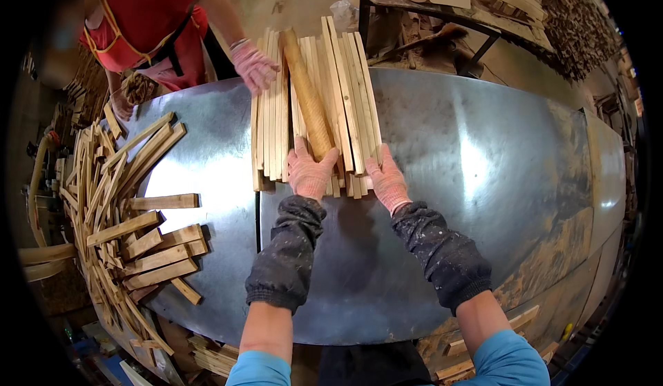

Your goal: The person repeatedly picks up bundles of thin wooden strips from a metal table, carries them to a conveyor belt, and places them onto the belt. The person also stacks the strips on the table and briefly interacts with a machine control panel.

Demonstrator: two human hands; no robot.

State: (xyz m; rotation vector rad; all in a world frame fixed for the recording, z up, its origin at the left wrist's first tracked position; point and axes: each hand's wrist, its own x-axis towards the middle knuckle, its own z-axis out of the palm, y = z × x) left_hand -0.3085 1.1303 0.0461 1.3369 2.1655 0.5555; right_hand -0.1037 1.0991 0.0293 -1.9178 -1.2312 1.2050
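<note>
Light wooden strips [349,103] lie side by side in a bundle on the metal tabletop, their long sides pointing away from me. Across the top slants a thicker, browner wooden piece [309,99]. My left hand [309,172], in a pinkish knit glove, is at the bundle's near end, its thumb and fingers on either side of the brown piece's near end. At the near right corner my right hand [389,181], gloved alike, rests against the strips with fingers stretched out and apart. The palms' undersides are hidden.
A co-worker in red [155,20] stands across the table, a gloved hand [255,66] beside the bundle's far left. Loose wooden pieces [162,258] are heaped along the left edge. The metal table [442,248] has sawdust at right; another table [449,13] with wood stands behind.
</note>
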